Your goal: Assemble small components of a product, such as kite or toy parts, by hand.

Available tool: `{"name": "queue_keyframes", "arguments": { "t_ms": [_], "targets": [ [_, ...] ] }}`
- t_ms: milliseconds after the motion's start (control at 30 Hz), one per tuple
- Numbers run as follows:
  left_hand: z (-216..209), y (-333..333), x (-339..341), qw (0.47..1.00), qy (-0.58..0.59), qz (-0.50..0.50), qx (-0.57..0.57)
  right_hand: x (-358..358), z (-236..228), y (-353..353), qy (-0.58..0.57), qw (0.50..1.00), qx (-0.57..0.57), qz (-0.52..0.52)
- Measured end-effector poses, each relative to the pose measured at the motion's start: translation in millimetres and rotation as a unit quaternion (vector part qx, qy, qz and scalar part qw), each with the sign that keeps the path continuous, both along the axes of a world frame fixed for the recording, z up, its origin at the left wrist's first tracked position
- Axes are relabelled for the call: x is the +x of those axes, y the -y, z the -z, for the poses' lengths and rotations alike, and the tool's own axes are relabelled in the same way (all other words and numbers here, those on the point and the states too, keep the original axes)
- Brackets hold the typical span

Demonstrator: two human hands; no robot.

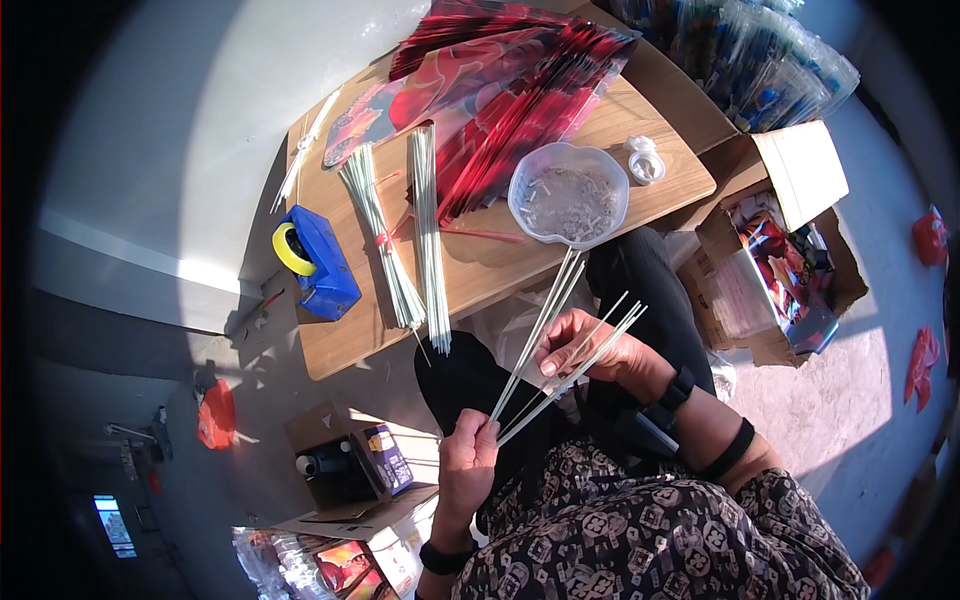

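My left hand (468,458) is closed around the lower ends of several thin pale sticks (531,338), which fan upward in two groups above my lap. My right hand (592,346) is between the two groups, thumb and fingertips pinched together at the right-hand sticks (607,336). How many sticks those fingertips grip cannot be made out. On the wooden table (480,272) ahead lie a tied bundle of similar sticks (380,235) and a second bundle (427,240) beside it, their near ends at the table's edge by my knee.
Red printed sheets (530,110) are piled at the back. A clear plastic bowl (568,195) holding small scraps, a white tape roll (646,167) and a blue tape dispenser (325,265) stand on the table. Open cardboard boxes flank me, the right one (720,290) full of colourful packets.
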State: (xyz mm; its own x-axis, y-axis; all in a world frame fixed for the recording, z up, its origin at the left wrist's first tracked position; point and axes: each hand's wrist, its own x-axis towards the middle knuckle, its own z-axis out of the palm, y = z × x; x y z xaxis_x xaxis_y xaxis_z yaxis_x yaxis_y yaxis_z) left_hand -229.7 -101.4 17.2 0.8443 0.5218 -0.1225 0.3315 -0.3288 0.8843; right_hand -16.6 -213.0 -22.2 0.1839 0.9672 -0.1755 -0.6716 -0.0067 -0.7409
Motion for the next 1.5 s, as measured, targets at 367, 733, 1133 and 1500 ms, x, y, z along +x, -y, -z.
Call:
{"name": "queue_keyframes", "arguments": {
  "t_ms": [367, 733, 1133, 1500],
  "targets": [
    [5, -2, -4, 0.998, 0.002, -0.020, -0.055, 2, 4, -5, -0.003, 0.983, 0.001, 0.185],
    [-4, 0, 2, 0.997, 0.030, -0.054, -0.039, -2, 7, -7, -0.114, 0.967, 0.038, 0.222],
    [-4, -1, -1, 0.998, 0.009, -0.046, -0.032, 8, 21, 0, -0.336, 0.912, 0.056, 0.228],
    [2, -3, -5, 0.999, 0.005, -0.035, -0.039, 11, 8, -1, -0.289, 0.901, 0.060, 0.317]
  ]
}}
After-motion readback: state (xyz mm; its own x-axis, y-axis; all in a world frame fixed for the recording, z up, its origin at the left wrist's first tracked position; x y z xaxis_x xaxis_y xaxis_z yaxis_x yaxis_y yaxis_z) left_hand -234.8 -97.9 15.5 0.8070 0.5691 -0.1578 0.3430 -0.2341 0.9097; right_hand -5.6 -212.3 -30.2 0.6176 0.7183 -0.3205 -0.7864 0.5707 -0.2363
